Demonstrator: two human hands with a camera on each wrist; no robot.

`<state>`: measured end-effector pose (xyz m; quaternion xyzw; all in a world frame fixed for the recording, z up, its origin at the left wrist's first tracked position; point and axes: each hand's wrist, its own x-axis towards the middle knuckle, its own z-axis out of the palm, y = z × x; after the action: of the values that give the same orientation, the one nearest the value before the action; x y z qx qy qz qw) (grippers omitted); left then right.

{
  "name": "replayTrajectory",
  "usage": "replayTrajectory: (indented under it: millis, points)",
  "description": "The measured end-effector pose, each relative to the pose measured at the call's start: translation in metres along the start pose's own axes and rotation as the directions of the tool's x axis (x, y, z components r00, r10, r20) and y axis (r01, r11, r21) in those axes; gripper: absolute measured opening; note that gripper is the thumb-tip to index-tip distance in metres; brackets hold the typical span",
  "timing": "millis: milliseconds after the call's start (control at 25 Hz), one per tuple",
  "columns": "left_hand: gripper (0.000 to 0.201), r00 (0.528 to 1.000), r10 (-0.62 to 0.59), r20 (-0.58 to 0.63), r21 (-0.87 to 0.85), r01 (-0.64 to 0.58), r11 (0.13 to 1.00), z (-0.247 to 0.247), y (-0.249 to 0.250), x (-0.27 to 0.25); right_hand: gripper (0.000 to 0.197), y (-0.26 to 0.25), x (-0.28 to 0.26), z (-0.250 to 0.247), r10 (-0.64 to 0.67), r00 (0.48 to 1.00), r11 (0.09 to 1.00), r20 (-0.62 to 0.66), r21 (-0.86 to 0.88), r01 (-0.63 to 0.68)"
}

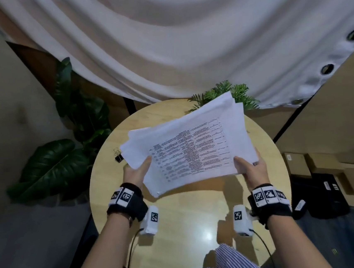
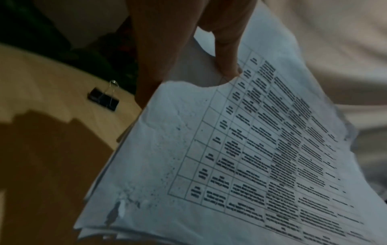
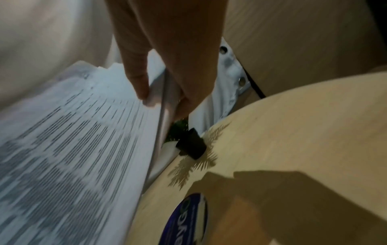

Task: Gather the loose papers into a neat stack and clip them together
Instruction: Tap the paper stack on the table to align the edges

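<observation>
A stack of white papers with a printed table on top is held above the round wooden table, its sheets fanned out of line. My left hand grips the stack's left edge, thumb on top and fingers underneath. On the other side my right hand pinches the right edge, thumb over the top sheet. A black binder clip with silver handles lies on the table to the left of the papers, also seen as the clip in the left wrist view.
A small fern in a black pot stands at the table's far edge behind the papers. A blue round sticker is on the tabletop. Large-leaved plants stand left, a white curtain behind, cardboard boxes right.
</observation>
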<state>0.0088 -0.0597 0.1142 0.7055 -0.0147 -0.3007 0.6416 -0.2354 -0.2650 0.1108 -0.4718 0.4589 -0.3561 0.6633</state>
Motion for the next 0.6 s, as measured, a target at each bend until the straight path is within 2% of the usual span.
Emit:
replayTrajectory:
  millis: [40,80,160,200,320,440,520,600]
  points:
    - [0.034,0.999,0.043,0.022,0.025,-0.043,0.999,-0.002,0.010,-0.004,0.045,-0.007,0.002,-0.004,-0.060,0.996,0.990,0.064,-0.127,0.068]
    - [0.027,0.995,0.088,0.048,0.026,-0.089,0.996,-0.003,0.019,-0.008,0.040,-0.013,0.002,-0.005,-0.098,0.988,0.960,0.123,-0.251,0.126]
    - [0.030,0.987,0.146,0.066,0.038,-0.149,0.988,-0.003,0.028,-0.013,0.032,-0.015,0.007,-0.002,-0.169,0.972,0.874,0.163,-0.431,0.224]
    - [0.031,0.985,0.160,0.068,0.039,-0.162,0.986,-0.003,0.028,-0.014,0.029,-0.012,0.009,0.000,-0.203,0.967,0.852,0.157,-0.459,0.253]
    - [0.036,0.981,0.172,0.086,0.084,-0.179,0.980,-0.008,0.019,-0.019,0.032,0.012,0.011,-0.002,-0.182,0.981,0.862,0.073,-0.468,0.195]
    - [0.038,0.985,0.106,0.138,0.123,-0.124,0.985,-0.011,-0.004,-0.026,0.049,0.033,-0.003,-0.004,-0.134,0.989,0.881,0.058,-0.451,0.145]
    - [0.045,0.988,0.045,0.147,0.072,-0.056,0.996,-0.011,-0.012,-0.028,0.064,0.038,-0.014,-0.001,-0.117,0.992,0.885,0.042,-0.448,0.123]
    - [0.058,0.986,0.078,0.146,0.033,-0.084,0.996,-0.007,-0.011,-0.029,0.074,0.035,-0.019,0.005,-0.169,0.985,0.890,0.027,-0.425,0.165]
